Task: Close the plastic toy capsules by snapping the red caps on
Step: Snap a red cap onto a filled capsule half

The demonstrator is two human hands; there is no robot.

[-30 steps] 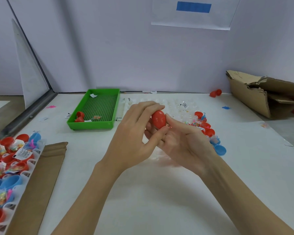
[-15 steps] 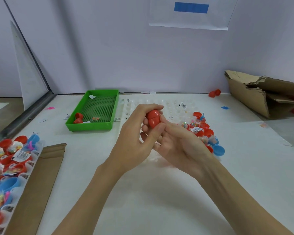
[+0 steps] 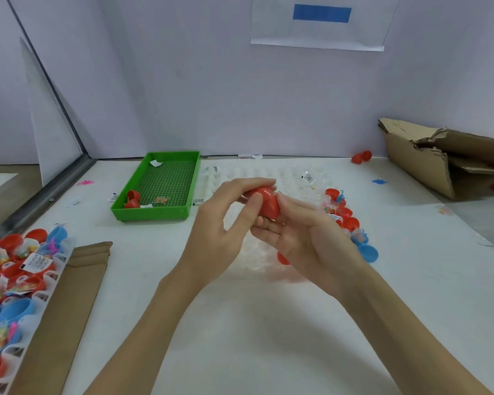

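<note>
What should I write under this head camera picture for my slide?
Two hands, left hand and right hand, hold a red capsule above the white table.

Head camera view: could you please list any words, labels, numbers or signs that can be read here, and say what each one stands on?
No text can be read.
Wall sheet: a plain blue bar, no visible words.
Label on the left capsule tray: dark print, too small to read.
Slip on the clear tray: too blurred.

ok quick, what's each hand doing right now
Left hand: fingers and thumb curled round the red capsule, holding it.
Right hand: cradles the same capsule from below, thumb against its side.
</note>
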